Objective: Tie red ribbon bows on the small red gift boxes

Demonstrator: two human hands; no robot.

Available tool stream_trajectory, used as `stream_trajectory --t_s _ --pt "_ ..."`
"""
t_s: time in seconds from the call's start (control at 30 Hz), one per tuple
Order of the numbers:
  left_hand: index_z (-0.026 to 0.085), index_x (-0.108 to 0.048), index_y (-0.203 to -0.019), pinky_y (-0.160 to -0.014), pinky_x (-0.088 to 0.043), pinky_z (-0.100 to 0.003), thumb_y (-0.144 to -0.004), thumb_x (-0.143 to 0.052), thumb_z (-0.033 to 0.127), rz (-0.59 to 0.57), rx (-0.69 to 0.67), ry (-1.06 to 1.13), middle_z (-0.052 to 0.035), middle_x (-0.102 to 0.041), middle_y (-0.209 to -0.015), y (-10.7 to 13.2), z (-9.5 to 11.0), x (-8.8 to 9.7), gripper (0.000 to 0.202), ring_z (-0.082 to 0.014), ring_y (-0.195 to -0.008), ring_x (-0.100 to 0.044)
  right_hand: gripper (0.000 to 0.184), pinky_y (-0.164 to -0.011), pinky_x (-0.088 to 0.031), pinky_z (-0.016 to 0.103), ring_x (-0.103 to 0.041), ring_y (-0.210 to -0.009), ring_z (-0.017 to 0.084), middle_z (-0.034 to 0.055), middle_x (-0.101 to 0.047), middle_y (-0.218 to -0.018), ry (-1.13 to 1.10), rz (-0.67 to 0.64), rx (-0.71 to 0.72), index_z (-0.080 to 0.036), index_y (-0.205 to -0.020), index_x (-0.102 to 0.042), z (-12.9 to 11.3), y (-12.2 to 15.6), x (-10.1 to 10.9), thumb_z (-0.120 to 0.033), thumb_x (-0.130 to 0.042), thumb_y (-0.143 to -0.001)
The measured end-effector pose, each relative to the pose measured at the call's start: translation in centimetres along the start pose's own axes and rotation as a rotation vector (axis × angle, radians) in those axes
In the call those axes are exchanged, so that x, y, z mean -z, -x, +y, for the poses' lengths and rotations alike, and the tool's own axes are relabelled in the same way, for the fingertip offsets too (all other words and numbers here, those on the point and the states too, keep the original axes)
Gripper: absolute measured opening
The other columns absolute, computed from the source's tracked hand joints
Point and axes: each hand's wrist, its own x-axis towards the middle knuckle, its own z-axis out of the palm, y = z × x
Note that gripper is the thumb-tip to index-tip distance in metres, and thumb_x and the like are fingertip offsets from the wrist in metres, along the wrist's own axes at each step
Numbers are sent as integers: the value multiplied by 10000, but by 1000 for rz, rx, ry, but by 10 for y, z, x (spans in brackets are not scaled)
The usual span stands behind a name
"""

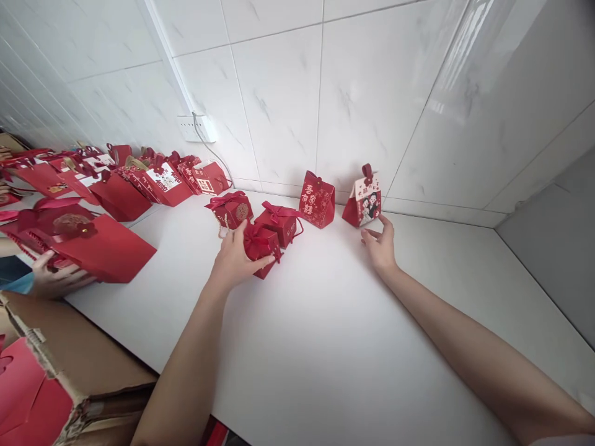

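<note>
My left hand is closed round a small red gift box with a ribbon bow resting on the white counter. Two more red ribboned boxes stand just behind it. My right hand hovers with fingers apart and slightly curled, holding nothing, just below a red and white pyramid-shaped favour box with a cartoon couple. A red pyramid box with gold characters stands to its left by the wall.
Several red gift bags and boxes line the tiled wall at the left. A large flat red bag lies nearby, with another person's hand on it. A cardboard carton sits at lower left. A wall socket has a cable.
</note>
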Motion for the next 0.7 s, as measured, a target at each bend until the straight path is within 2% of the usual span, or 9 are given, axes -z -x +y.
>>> stream_trajectory --t_s 0.07,0.13,0.2,0.27,0.3,0.37,0.5,0.6,0.7 --pt "302 -227 -1516 -946 -451 -440 -647 -682 697 -158 -46 39 -130 -435 -1449 8 7 12 1058 -368 -1283 -457 555 -808 -558 407 -583 -1088 227 104 -319 -1472 -44 0 12 -307 -1341 -327 -2 4 -4 -387 -558 -843" --pt "335 -258 -1502 -836 -482 -387 -754 -565 708 -245 -20 123 -88 -611 -1255 15 13 22 890 -298 -1048 -617 487 -816 -549 403 -571 -1081 224 92 -345 -1464 -89 -28 32 -297 -1302 -380 -10 9 -6 -393 -563 -860" --pt "335 -323 -1469 -701 -477 -332 -869 -400 683 -210 30 215 -32 -694 -939 19 19 29 698 -220 -770 -640 431 -811 -539 389 -576 -1055 219 83 -423 -1408 -132 -79 52 -292 -1276 -415 -20 17 -8 -406 -554 -885" --pt "312 -455 -1381 -622 -448 -294 -911 -326 658 -128 44 258 -1 -650 -750 19 21 30 598 -178 -637 -581 387 -804 -527 369 -594 -1020 211 77 -511 -1311 -179 -150 69 -285 -1260 -438 -33 25 -11 -421 -536 -910" --pt "296 -520 -1319 -609 -441 -284 -914 -330 652 -105 33 268 -2 -635 -737 18 22 29 571 -171 -635 -569 363 -794 -522 358 -605 -994 204 74 -544 -1262 -204 -190 74 -279 -1244 -453 -39 29 -12 -430 -526 -922" --pt "275 -594 -1219 -627 -455 -279 -914 -364 635 -140 -12 303 -21 -648 -835 16 23 25 525 -174 -720 -590 299 -752 -518 336 -634 -902 185 70 -586 -1188 -252 -283 72 -256 -1165 -506 -51 34 -14 -454 -498 -941" --pt "265 -621 -1161 -862 -492 -317 -912 -477 535 -331 -242 418 -51 -622 -1165 18 32 18 395 -220 -1071 -588 308 -687 -515 311 -647 -700 145 56 -658 -1010 -335 -519 43 -203 -917 -586 -79 33 -9 -491 -479 -951" --pt "265 -615 -1148 -1027 -432 -361 -886 -565 457 -476 -473 502 -57 -544 -1307 27 46 17 328 -242 -1246 -491 277 -677 -500 280 -631 -688 136 33 -665 -859 -402 -687 36 -191 -889 -610 -104 23 6 -456 -544 -938" --pt "261 -604 -1106 -1105 -359 -417 -834 -650 430 -612 -549 502 -67 -458 -1408 37 61 15 324 -270 -1335 -404 246 -634 -488 252 -589 -626 119 0 -630 -705 -309 -819 73 -183 -880 -627 -132 17 27 -411 -560 -945"
